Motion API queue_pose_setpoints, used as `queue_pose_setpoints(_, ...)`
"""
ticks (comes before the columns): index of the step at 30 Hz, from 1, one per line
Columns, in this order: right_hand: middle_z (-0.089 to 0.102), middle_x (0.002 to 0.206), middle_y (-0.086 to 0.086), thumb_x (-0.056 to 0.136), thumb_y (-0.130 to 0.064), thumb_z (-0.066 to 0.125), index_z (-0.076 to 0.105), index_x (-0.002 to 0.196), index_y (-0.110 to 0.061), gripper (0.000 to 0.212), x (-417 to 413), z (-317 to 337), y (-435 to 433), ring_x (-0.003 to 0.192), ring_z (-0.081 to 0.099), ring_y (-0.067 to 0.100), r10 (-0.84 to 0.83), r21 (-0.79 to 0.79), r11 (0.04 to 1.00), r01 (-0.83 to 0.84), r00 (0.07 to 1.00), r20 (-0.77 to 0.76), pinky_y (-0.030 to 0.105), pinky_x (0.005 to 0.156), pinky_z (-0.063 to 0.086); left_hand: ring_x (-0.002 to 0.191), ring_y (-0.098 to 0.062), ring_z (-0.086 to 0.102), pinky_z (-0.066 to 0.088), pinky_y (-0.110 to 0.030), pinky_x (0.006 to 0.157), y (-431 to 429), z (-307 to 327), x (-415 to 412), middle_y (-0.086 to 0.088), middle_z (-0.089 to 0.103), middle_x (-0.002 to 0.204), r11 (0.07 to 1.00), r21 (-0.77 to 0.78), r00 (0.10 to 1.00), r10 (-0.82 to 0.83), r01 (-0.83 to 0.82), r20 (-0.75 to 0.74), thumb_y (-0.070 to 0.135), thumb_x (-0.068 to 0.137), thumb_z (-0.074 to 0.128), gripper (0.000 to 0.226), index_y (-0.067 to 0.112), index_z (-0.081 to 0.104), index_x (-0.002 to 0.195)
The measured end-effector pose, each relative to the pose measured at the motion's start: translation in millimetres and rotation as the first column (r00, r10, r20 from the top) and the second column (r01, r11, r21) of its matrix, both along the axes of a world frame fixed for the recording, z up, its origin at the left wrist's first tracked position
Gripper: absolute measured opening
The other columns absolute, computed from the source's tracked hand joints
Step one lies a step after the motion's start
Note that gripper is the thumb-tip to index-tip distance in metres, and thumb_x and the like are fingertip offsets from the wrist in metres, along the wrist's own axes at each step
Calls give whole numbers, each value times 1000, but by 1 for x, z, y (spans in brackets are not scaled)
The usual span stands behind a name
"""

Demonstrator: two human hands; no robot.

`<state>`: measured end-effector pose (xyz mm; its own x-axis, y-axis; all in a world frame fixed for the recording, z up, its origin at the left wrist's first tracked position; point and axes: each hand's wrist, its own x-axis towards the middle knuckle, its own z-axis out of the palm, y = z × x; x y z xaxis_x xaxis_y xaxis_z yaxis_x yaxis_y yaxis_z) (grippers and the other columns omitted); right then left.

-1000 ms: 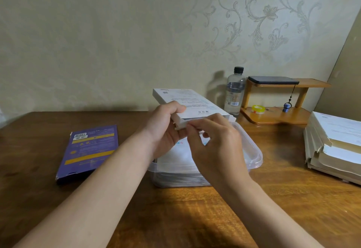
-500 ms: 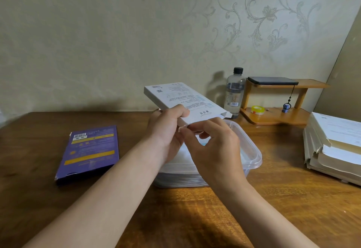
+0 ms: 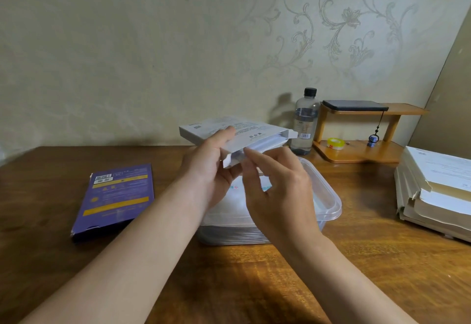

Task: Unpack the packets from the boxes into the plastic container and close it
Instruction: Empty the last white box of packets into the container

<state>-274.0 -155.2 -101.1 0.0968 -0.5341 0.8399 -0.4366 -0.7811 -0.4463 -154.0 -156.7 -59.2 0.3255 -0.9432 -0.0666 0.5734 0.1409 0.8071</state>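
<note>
Over table (image 3: 382, 260), left hand (image 3: 209, 170) holds white box (image 3: 254, 133); open end faces right.

Box (image 3: 237, 132) above container (image 3: 328, 196), left of bottle (image 3: 304, 122)

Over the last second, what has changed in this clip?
The white box has come open at its end, and packets now show inside. The right hand reaches for them. The left hand still holds the box over the plastic container; the purple box has not moved.
</note>
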Motion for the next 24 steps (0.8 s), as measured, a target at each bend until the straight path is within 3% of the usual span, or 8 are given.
queue_pose_setpoints(3,58,93,0,93,-28,55,69,124,-18,35,-8,1,-9,85,54,19,-81,-4,997,81,996,-46,39,62,51,83,-25,77,61,-31,58,0,0,6,-14,77,106,1000,2,999,7,-7,32,15,93,69,34,5,64,125)
queue_pose_setpoints(7,57,116,6,88,-24,54,65,121,-16,36,-13,2,-15,96,49,24,-167,-13,986,168,969,-183,44,72,50,105,-36,73,63,-35,66,0,0,11,-17,74,116,995,17,992,-104,103,77,16,95,66,38,4,62,131)
queue_pose_setpoints(11,56,129,6,83,-17,56,62,125,-19,42,-14,2,-16,101,51,29,-210,-24,977,214,923,-324,45,77,49,105,-36,73,65,-40,73,1,-1,15,-18,74,114,993,12,991,-116,115,69,14,96,65,35,2,62,129)
queue_pose_setpoints(13,59,130,2,83,-17,55,60,126,-20,43,-13,3,-16,100,53,29,-216,-28,975,222,903,-371,44,77,49,105,-36,73,65,-41,75,2,-1,16,-19,74,115,994,8,992,-108,107,70,14,96,66,34,2,62,128)
queue_pose_setpoints(18,63,106,-2,84,-21,53,55,116,-18,32,-10,4,-14,80,47,23,-184,11,977,211,872,-454,41,71,44,109,-35,71,65,-41,70,0,-1,16,-20,72,119,996,20,991,-83,81,105,14,94,69,34,4,64,126)
queue_pose_setpoints(24,57,120,9,90,-22,44,58,123,-16,36,-9,5,-18,94,50,31,-169,11,980,201,853,-494,43,76,46,108,-37,71,63,-42,69,-3,-5,16,-20,72,119,994,39,985,-110,105,135,18,95,68,36,5,64,128)
